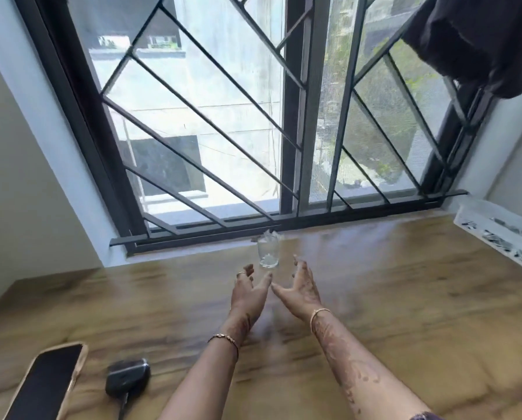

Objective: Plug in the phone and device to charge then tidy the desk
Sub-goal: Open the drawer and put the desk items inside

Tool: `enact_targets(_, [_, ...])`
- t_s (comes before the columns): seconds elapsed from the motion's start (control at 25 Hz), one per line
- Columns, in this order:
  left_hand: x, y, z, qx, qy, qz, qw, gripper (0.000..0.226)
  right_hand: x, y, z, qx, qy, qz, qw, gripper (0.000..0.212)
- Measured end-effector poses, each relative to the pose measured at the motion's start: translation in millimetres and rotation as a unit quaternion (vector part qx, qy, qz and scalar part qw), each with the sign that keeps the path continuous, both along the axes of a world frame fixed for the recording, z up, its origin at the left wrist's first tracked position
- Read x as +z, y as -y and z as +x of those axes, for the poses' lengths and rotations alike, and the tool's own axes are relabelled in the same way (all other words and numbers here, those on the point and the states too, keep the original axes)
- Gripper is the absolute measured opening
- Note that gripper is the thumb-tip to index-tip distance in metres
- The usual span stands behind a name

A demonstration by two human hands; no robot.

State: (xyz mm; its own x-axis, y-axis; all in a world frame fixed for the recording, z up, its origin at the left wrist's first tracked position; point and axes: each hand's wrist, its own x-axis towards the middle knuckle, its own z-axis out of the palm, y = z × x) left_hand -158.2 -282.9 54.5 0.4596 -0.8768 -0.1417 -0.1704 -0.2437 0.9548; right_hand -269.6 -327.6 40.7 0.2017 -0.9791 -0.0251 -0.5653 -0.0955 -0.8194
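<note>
From the head camera we see both arms reaching forward over the wooden tabletop. The left hand and the right hand hang with fingers spread and loosely bent, palms turned toward each other, thumbs almost meeting, and neither holds anything. Just beyond the fingertips, and apart from them, a small clear glass stands upright near the window grille; we cannot make out what is in it. The phone lies screen up at the near left corner, well apart from the hands. Beside it on the right rests a small dark device with a cable running from its near end. A white tray sits at the far right edge, and a dark cloth hangs at the window's upper right.
</note>
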Motion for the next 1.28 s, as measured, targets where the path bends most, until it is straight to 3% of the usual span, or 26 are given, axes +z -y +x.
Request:
enact_targets(0.24, [-17.6, 69.4, 25.5, -0.017, 0.076, 0.014, 0.997, 0.065, -14.7, 47.4, 40.6, -0.028, 0.050, -0.073, 0.996, 0.079])
enact_targets(0.44, [-22.0, 86.5, 30.9, -0.048, 0.071, 0.007, 0.996, 0.063, -26.0, 67.9, 51.6, -0.076, 0.014, -0.064, 0.995, 0.060])
enact_targets(0.68, [-10.8, 81.2, 27.5, -0.057, 0.090, 0.019, 0.994, 0.060, -19.9, 64.7, 39.4, -0.071, 0.098, -0.036, 0.992, 0.057])
enact_targets(0.96, [16.5, 38.2, -20.0, -0.077, 0.074, -0.002, 0.994, 0.053, 9.9, 19.9, -16.5, -0.049, 0.131, -0.033, 0.990, 0.060])
enact_targets(1.28, [56.5, -66.6, -127.3, -0.117, 0.105, -0.002, 0.987, 0.050, 53.2, -96.1, -140.5, -0.019, 0.123, -0.056, 0.991, 0.062])
